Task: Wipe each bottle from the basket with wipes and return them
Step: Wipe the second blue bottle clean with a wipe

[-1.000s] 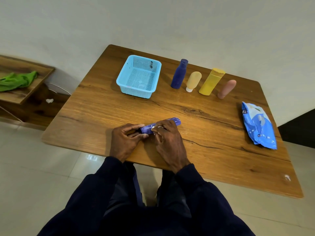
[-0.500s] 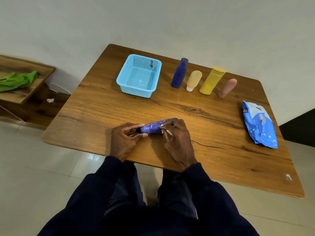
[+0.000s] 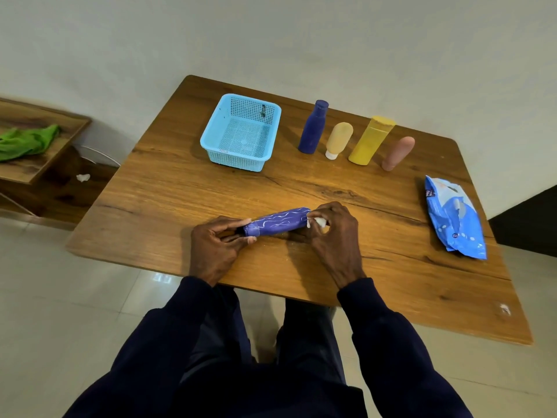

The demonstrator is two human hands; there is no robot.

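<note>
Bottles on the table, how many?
5. Four stand right of the blue basket: dark blue bottle, cream bottle, yellow bottle, pink bottle. The purple bottle lies nearer, gripped by the left hand; the right hand holds a wipe.

The table (image 3: 301, 188) is grained wood, lightly sheened; the basket (image 3: 211, 140) perforated plastic; the bottles (image 3: 313, 128) matt — probably plastic; the wipes pack (image 3: 455, 218) glossy, crinkled film.
</note>
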